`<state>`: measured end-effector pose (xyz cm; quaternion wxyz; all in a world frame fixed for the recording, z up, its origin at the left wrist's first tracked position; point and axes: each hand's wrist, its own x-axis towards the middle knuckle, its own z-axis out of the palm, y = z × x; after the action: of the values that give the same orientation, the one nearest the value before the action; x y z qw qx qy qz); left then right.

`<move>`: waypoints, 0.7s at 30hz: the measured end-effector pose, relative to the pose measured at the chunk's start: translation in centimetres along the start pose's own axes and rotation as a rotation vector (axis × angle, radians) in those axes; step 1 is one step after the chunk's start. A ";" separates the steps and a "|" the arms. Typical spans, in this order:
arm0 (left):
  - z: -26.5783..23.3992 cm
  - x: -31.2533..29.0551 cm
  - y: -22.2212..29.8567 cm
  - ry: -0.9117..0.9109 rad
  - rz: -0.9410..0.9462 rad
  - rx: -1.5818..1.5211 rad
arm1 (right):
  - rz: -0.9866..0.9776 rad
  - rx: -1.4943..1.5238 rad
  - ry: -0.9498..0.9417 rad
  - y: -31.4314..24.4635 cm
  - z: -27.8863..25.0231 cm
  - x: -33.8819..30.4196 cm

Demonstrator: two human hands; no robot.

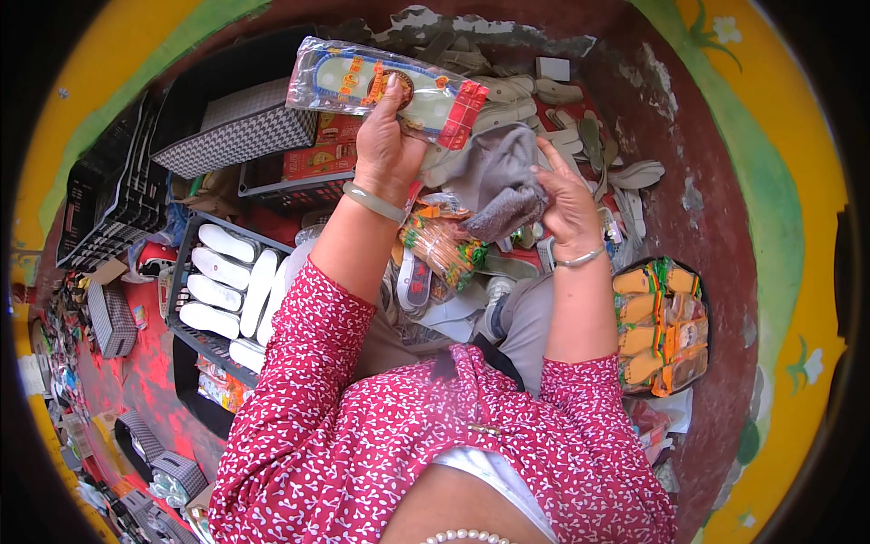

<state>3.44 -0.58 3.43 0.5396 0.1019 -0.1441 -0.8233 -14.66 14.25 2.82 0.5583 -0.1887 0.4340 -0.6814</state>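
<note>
Red patterned sleeves lowest, packaged insole [385, 88] gripped firmly in raised left hand [388, 150], grey cloth [501, 181] pinched by right hand [566, 207], white insoles [227, 281] racked at left.

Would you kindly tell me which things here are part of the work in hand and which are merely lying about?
In hand:
- packaged insoles, held up by the left hand
- grey cloth, gripped by the right hand

Lying about:
- black crate of white insoles
- orange packaged insoles in a basket
- loose insoles piled behind
- black-and-white checked box
</note>
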 end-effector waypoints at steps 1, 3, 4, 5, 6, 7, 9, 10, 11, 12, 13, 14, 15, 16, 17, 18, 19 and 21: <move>0.1 0.0 -0.1 -0.001 -0.003 0.006 | -0.017 -0.035 0.013 0.1 0.0 0.2; 0.5 -0.4 -0.5 -0.008 -0.016 0.005 | -0.149 -0.156 0.073 0.7 0.1 0.5; 0.7 -0.7 -0.7 -0.014 -0.027 0.001 | -0.248 -0.338 0.125 0.8 0.0 0.6; 0.8 -0.8 -0.7 -0.018 -0.034 0.000 | -0.345 -0.518 0.171 0.9 0.2 0.8; 0.5 -0.7 -1.0 -0.004 -0.032 0.001 | -0.441 -0.699 0.217 0.9 0.4 0.9; -0.2 -0.3 -1.4 0.010 -0.031 0.002 | -0.472 -0.731 0.233 0.8 0.6 0.7; 0.0 -0.6 -1.8 0.057 -0.026 0.003 | -0.512 -0.763 0.332 0.6 -0.2 1.0; 0.1 -0.8 -2.0 0.074 -0.031 0.007 | -0.531 -0.779 0.382 0.4 -0.6 1.1; 0.1 -1.0 -2.1 0.090 -0.038 0.009 | -0.613 -0.851 0.426 0.0 -0.8 1.2; 0.1 -1.1 -2.2 0.107 -0.045 0.011 | -0.574 -0.751 0.420 -0.2 -1.0 1.2; -0.2 -1.1 -2.5 0.139 -0.046 0.002 | -0.535 -0.650 0.412 -0.4 -1.0 1.1; -0.6 -0.9 -2.8 0.161 -0.041 0.013 | -0.497 -0.551 0.403 -0.7 -1.1 1.0; -1.0 -0.6 -3.2 0.183 -0.036 0.023 | -0.521 -0.625 0.430 -0.7 -1.5 1.1; -1.4 -0.4 -3.5 0.205 -0.032 0.034 | -0.537 -0.823 0.460 -0.8 -1.7 1.0; -1.4 -0.5 -3.6 0.209 -0.046 0.042 | -0.546 -1.019 0.487 -1.2 -1.0 0.4; -1.4 -0.7 -3.6 0.205 -0.056 0.037 | -0.553 -1.216 0.511 -1.3 -0.5 0.1; -1.4 -0.8 -3.5 0.201 -0.065 0.032 | -0.543 -1.261 0.500 -1.1 -0.3 0.1; -1.3 -0.8 -3.6 0.197 -0.085 0.033 | -0.526 -1.355 0.484 -1.1 -0.1 -0.1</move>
<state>1.03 1.38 1.00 0.5140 0.1973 -0.0992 -0.8289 -15.38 14.36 3.71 0.0293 -0.4326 0.8079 -0.3992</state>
